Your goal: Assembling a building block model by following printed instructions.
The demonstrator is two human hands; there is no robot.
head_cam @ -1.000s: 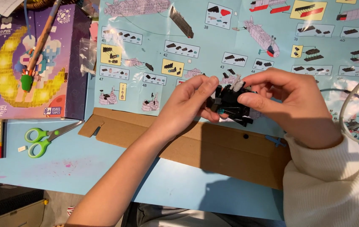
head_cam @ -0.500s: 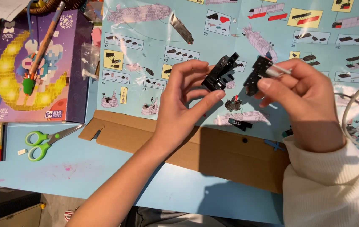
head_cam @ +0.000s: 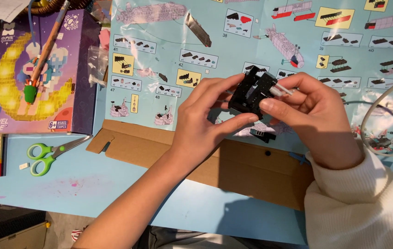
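A: What do the hands hold?

B: Both close on one black brick assembly, lifted above the instruction sheet; the left hand pinches its lower edge between thumb and fingers, the right hand presses in from the other side, probably so the pieces seat squarely.

A: Anything else in the right hand?

B: A thin pale stick pokes out between its fingers; I cannot tell what it is.

A: And around the sheet?

B: A small black piece lies on its lower edge, just under the assembly, within easy reach; brown cardboard sits below the sheet; green scissors lie well left of it, beneath a purple box.
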